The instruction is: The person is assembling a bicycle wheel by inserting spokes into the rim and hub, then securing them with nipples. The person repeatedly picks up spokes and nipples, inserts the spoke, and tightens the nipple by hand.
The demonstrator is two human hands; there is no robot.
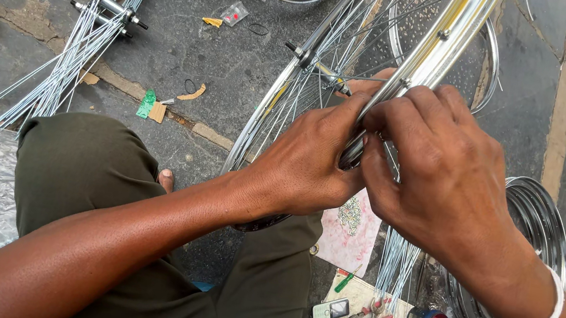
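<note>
Both hands up at a chrome bicycle wheel rim standing on edge, long run slanting from lower left to upper right. Left hand pinching rim and a spoke, fingers clenched. Right hand gripping the rim from the other side, fingers curled on it. Below, pink paper sheet on the floor; small clear packet and green scrap farther left.

Glossy chrome metal wheel rim
</note>
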